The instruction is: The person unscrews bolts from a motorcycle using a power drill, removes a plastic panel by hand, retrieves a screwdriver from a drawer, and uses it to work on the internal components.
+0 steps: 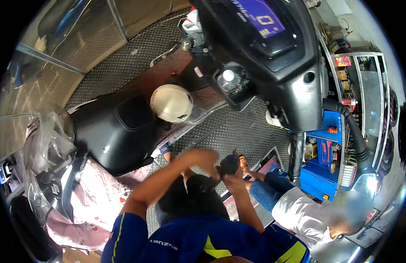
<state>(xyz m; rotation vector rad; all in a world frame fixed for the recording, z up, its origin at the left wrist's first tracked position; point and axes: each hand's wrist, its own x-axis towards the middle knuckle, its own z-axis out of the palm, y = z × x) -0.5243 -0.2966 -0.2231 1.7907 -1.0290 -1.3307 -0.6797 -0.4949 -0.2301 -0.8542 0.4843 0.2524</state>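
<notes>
Both of my hands are together over the patterned metal floor, in front of my dark trousers. My right hand [234,180] grips a small black rounded part [229,164]; its exact kind does not show. Close against that part, my left hand [205,163] is bent down at the wrist with its fingers curled, and whatever they pinch is hidden. Beyond my hands stands a scooter with a black seat [124,127] and a black handlebar cover with a lit display [266,22]. A cream helmet [170,103] rests by the front of the seat.
To my right, near my arm, is a person in a white shirt [295,206]. A blue tool cabinet [317,179] and stocked shelves [369,96] line the right side. Pink patterned cloth [97,190] and clear plastic [51,136] lie around the scooter's rear.
</notes>
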